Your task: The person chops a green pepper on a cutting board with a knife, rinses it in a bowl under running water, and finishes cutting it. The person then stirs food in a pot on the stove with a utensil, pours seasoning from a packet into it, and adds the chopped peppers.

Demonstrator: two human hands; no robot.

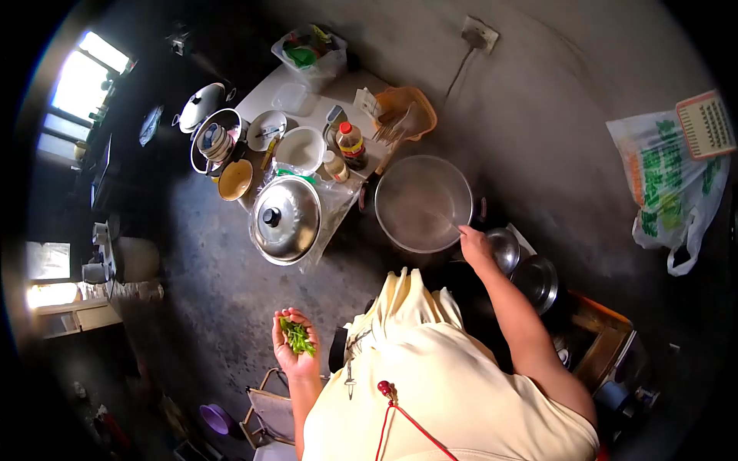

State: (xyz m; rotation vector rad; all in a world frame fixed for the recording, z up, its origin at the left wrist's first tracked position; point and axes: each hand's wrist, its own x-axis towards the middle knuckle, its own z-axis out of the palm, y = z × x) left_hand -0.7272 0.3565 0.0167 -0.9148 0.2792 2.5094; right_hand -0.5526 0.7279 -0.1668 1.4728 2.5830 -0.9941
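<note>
My left hand [296, 343] is cupped palm up, away from the pot, with a small heap of chopped greens [297, 336] in it. My right hand [475, 247] is closed at the near right rim of a large round pot [423, 201]. From that fist a thin utensil handle [453, 222] slants into the pot; its lower end is lost in the hazy inside. Beside my right hand lies a shiny metal bowl [503, 251].
Left of the pot, a table holds a domed metal lid [290, 219], a red-capped bottle [351, 144], a white bowl [300, 149] and an orange basket [421, 111]. Another metal pan [536, 283] sits at right. A plastic bag [669, 184] hangs on the wall. A folding chair [273, 411] stands lower left.
</note>
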